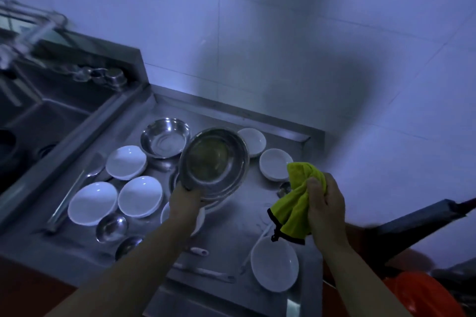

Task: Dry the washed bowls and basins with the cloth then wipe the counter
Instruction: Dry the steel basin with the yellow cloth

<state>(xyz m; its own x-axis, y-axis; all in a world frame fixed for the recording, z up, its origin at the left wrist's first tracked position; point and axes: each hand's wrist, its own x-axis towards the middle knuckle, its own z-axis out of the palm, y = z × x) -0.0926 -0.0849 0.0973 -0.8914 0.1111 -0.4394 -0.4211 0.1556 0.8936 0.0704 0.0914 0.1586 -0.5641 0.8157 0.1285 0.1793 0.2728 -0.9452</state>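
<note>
Steel counter [231, 224] w/ white bowls: left hand [186, 199] grips tilted steel basin [213, 159], right hand [325, 204] clutches green cloth [296, 203].

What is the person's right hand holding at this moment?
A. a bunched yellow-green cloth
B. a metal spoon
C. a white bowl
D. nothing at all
A: the right hand has its grip closed around a bunched yellow-green cloth, held beside the steel basin that the left hand lifts by its rim above the counter.
</note>
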